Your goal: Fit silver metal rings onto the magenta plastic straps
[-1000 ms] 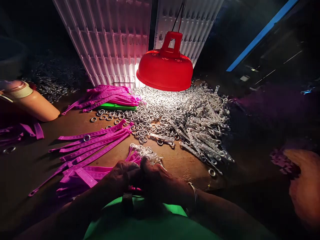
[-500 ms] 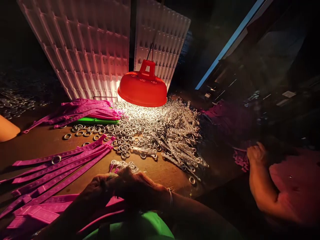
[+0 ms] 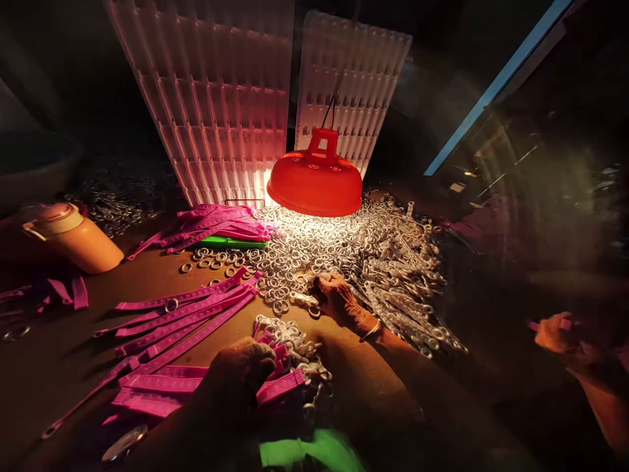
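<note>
The flat magenta strap [image 3: 282, 385] is gripped in your left hand [image 3: 243, 364], beside a small cluster of pale metal rings [image 3: 285, 334]. Your right hand [image 3: 339, 298] curls at the loose, shiny ring heap [image 3: 319, 246]; whether it holds anything, you cannot tell. Behind the smooth, domed red lamp [image 3: 314, 187] stand ribbed translucent panels [image 3: 226, 118].

Red lamp [image 3: 315, 187] over brown table [image 3: 351, 367]
</note>
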`<state>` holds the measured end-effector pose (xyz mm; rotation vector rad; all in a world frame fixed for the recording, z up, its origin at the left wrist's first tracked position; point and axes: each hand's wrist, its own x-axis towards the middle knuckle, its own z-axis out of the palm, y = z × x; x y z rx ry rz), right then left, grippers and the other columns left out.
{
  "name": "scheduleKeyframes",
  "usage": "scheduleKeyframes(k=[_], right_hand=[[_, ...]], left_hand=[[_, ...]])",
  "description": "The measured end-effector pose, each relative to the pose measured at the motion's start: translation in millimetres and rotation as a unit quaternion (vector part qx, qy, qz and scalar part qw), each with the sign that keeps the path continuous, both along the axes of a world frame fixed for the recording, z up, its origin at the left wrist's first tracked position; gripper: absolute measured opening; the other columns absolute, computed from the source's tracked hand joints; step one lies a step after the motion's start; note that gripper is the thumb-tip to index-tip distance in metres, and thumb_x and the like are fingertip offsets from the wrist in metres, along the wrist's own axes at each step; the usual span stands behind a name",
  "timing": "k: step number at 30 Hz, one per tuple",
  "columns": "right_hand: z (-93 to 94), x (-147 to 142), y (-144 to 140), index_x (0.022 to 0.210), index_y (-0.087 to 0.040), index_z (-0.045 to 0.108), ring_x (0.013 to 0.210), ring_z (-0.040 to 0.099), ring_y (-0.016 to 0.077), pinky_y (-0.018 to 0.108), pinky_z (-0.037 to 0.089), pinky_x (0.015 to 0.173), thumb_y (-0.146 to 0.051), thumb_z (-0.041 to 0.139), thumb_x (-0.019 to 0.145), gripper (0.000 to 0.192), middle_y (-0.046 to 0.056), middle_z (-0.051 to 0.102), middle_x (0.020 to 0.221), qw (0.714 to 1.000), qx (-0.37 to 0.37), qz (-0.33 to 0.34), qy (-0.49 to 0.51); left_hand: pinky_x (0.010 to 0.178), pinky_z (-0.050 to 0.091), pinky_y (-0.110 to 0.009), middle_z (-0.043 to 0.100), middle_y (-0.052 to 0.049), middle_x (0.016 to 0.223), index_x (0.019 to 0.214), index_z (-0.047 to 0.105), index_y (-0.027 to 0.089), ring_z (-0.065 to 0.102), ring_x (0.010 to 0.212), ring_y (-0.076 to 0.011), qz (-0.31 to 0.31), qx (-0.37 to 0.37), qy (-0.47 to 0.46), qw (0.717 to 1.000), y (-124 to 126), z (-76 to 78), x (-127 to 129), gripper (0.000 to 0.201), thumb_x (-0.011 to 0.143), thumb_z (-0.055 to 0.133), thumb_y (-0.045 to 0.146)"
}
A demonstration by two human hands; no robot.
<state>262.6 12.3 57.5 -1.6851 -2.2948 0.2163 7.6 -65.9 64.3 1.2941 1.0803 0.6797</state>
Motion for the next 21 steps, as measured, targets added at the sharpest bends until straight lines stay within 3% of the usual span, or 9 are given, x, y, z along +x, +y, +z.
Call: scheduleKeyframes(k=[3,5,8,11,15,18,21], right_hand=[[-13.1,14,32,0.094,-0.010,0.064,0.089,0.051,0.0232,0.032,0.029,0.076,-0.009,0.046,0.083,0.021,0.014,0.063,0.092,0.987,-0.005,-0.081,-0.138],[-17.0,18,43,0.098,-0.012,0.064,0.091,0.051,0.0246,0.034,0.027,0.076,-0.008,0.045,0.082,0.025,0.014,0.063,0.093,0.974,-0.024,-0.108,-0.196],[-19.5,19,48,0.095,-0.013,0.064,0.094,0.049,0.0262,0.035,0.025,0.075,-0.008,0.046,0.080,0.024,0.013,0.062,0.091,0.965,-0.048,-0.110,-0.233],[-23.4,17,45,0.093,-0.013,0.063,0.095,0.048,0.0268,0.036,0.025,0.075,-0.008,0.047,0.078,0.023,0.013,0.061,0.091,0.963,-0.053,-0.109,-0.242],[-29.1,15,41,0.098,-0.011,0.061,0.095,0.049,0.0275,0.038,0.026,0.078,-0.008,0.047,0.074,0.028,0.015,0.062,0.095,0.964,-0.048,-0.116,-0.233],[-30.8,15,38,0.101,-0.010,0.060,0.095,0.050,0.0280,0.038,0.026,0.080,-0.010,0.048,0.071,0.033,0.015,0.062,0.095,0.969,-0.049,-0.118,-0.212],[-31.2,19,34,0.104,-0.011,0.059,0.094,0.049,0.0272,0.037,0.026,0.080,-0.012,0.049,0.070,0.036,0.014,0.062,0.095,0.977,-0.038,-0.122,-0.172]], left_hand=[[0.070,0.046,-0.029,0.064,-0.005,0.078,0.085,0.067,0.018,0.058,0.073,-0.0182,0.036,0.113,0.095,0.988,43,-14.2,-20,0.020,0.081,0.055,0.033],[0.072,0.048,-0.031,0.066,-0.007,0.085,0.092,0.065,0.015,0.061,0.078,-0.0205,0.097,0.158,0.144,0.972,75,-20.3,-31,0.022,0.081,0.052,0.029],[0.080,0.047,-0.035,0.066,-0.012,0.101,0.103,0.063,0.013,0.061,0.091,-0.0247,0.112,0.228,0.323,0.912,115,-26.1,-38,0.029,0.079,0.053,0.024],[0.088,0.043,-0.039,0.065,-0.017,0.103,0.103,0.065,0.009,0.057,0.099,-0.0301,0.086,0.263,0.455,0.846,137,-35.6,-35,0.033,0.074,0.056,0.021],[0.088,0.040,-0.037,0.066,-0.013,0.102,0.104,0.068,0.015,0.056,0.101,-0.0292,0.077,0.288,0.508,0.808,145,-53.6,-32,0.032,0.077,0.053,0.024],[0.085,0.041,-0.035,0.067,-0.010,0.099,0.097,0.069,0.017,0.059,0.096,-0.0264,0.097,0.291,0.505,0.807,146,-59.7,-35,0.027,0.079,0.051,0.024],[0.083,0.043,-0.034,0.068,-0.008,0.098,0.096,0.067,0.017,0.061,0.093,-0.0241,0.109,0.273,0.467,0.834,143,-52.4,-38,0.023,0.081,0.051,0.020]])
